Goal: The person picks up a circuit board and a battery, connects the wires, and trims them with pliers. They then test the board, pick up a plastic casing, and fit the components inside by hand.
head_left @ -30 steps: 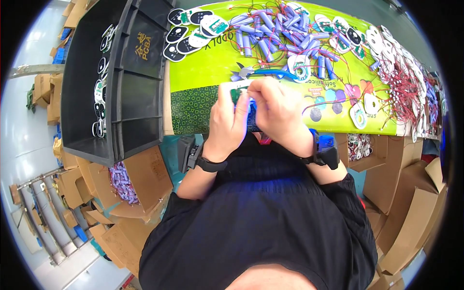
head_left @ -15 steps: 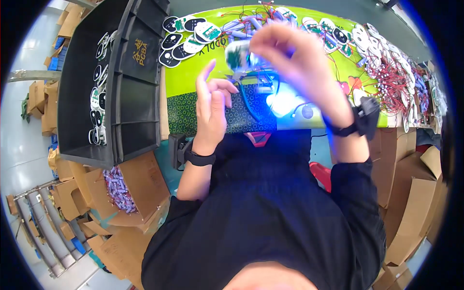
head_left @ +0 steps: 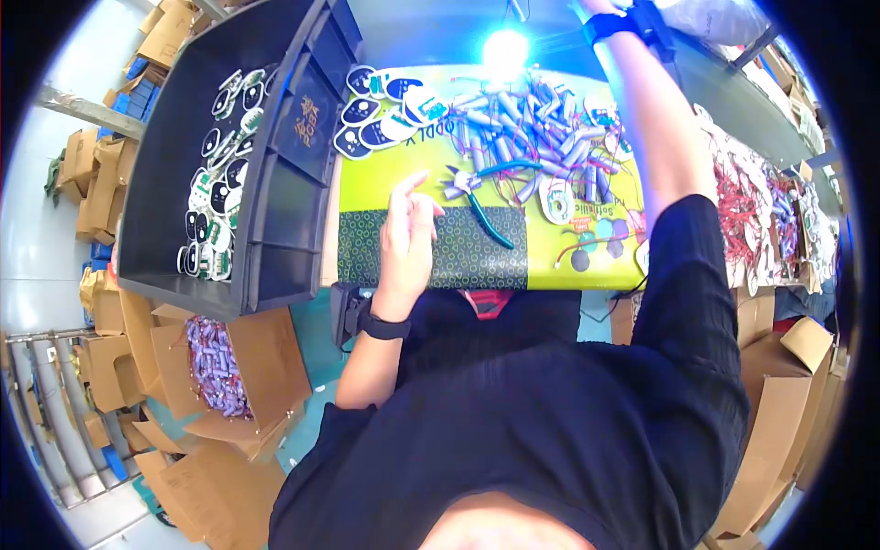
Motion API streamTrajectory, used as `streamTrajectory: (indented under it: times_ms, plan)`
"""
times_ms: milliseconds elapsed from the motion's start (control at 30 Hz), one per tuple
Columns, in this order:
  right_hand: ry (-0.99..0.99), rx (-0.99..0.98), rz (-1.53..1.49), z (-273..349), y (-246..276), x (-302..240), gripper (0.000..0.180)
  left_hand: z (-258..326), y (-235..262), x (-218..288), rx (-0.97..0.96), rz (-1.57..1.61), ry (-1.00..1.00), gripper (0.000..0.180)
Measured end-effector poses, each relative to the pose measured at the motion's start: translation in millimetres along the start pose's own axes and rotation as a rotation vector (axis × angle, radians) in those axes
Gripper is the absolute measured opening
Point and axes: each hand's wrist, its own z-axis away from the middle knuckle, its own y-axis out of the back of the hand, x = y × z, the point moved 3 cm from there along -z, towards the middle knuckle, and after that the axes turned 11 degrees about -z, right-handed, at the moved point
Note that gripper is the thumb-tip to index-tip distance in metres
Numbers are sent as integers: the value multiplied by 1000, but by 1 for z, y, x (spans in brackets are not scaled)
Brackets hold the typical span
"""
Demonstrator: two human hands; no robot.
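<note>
My left hand point(head_left: 406, 240) hovers over the dark green patterned strip point(head_left: 458, 252) of the bench mat, index finger stretched out, holding nothing. Just right of its fingertips lie cutting pliers point(head_left: 490, 220) with teal handles, jaws spread. My right arm point(head_left: 665, 137) reaches to the far edge of the bench; only a sliver of the right hand point(head_left: 600, 5) shows at the picture's top, so its fingers are hidden. Beyond the pliers is a heap of purple battery cells point(head_left: 513, 119) with red leads. A white oval part point(head_left: 556, 200) lies by the heap.
A black bin point(head_left: 293, 197) holding several oval circuit boards point(head_left: 220, 197) stands at left. More oval boards point(head_left: 362, 112) lie on the yellow-green mat beside it. A bright lamp point(head_left: 506, 55) glares at the back. Wired parts point(head_left: 738, 202) fill the right side; a carton point(head_left: 266, 367) of cells sits lower left.
My right hand has swung from the bench middle to the far edge, uncovering the pliers. The bright light shows farther back. The white board once at my right hand is out of sight there.
</note>
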Motion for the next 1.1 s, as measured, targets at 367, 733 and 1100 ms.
streamTrajectory:
  times_ms: [367, 733, 1100]
  plan:
    - [-373, -202, -152, 70, -6, 35, 17, 1, 7, 0, 14, -278, 9, 34]
    - [136, -639, 121, 278, -38, -110, 16, -76, 10, -7, 256, -884, -279, 40]
    - [157, -584, 358, 296, -20, -96, 12, -95, 9, -34, 215, -937, -216, 31]
